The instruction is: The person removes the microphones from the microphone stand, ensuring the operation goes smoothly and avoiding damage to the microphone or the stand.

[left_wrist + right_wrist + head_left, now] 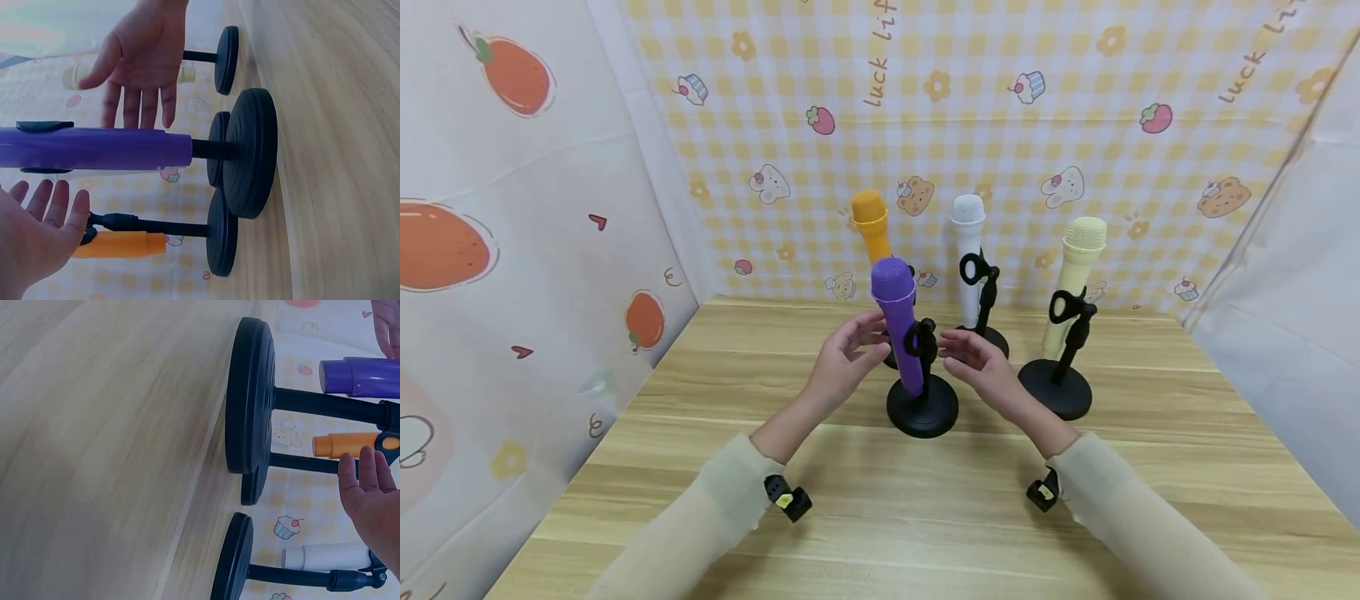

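Observation:
A purple microphone (895,300) leans slightly in the clip of a black stand with a round base (922,417). My left hand (852,354) is at its left side, fingers loosely bent, holding nothing. On the stand's other side my right hand (981,367) has its palm turned inward, with nothing in its grasp. In the left wrist view, gaps show between the purple microphone (94,148) and both hands. Behind it an orange microphone (872,225) is partly hidden. A white microphone (967,233) on a black stand is beyond my right fingers.
A cream microphone (1078,258) on its own black stand (1055,390) is close to the right forearm's outer side. All stands are on a wood-grain table (880,525). A checked cloth (940,150) hangs along the back, with pale cloths at both sides.

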A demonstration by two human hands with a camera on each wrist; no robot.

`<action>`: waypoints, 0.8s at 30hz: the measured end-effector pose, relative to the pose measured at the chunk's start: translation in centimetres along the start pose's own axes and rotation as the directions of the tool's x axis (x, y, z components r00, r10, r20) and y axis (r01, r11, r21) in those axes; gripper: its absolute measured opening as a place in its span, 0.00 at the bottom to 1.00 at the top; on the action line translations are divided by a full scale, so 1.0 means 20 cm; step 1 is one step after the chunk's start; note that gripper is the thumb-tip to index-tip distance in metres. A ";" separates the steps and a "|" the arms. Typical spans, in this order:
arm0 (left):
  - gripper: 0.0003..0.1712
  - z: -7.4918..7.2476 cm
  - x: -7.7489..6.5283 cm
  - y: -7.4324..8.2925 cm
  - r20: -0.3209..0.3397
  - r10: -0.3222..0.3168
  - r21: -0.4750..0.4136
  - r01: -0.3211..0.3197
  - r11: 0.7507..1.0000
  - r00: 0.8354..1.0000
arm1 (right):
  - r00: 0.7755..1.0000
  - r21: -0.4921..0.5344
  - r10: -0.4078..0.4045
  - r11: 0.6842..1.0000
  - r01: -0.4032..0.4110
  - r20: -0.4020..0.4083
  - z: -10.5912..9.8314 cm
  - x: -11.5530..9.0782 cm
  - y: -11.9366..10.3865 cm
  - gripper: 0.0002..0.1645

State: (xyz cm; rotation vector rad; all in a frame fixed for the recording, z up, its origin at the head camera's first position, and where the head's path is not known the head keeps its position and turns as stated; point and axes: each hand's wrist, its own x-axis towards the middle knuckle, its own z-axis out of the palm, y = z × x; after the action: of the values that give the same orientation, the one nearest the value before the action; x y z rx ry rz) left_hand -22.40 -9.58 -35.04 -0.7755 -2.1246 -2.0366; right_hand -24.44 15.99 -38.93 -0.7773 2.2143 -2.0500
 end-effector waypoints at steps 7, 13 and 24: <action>0.39 0.03 0.01 0.01 -0.040 0.003 0.003 -0.003 1.000 0.999 | 0.999 -0.028 0.035 0.999 -0.036 -0.028 0.03 0.03 -0.01 0.27; 0.25 0.06 0.03 0.03 -0.093 -0.007 -0.015 0.006 1.000 0.996 | 0.998 -0.030 0.049 0.998 -0.050 -0.043 0.05 0.06 0.00 0.26; 0.24 0.12 0.06 0.05 -0.159 0.021 -0.072 -0.032 0.997 0.987 | 0.998 0.026 0.042 0.999 -0.041 -0.053 0.08 0.08 0.00 0.27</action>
State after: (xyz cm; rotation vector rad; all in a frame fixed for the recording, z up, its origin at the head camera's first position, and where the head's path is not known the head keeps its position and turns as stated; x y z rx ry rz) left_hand -22.38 -7.05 -33.93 -0.6243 -1.9538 -2.0984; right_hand -25.37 13.95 -38.67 -0.6758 2.2083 -2.0992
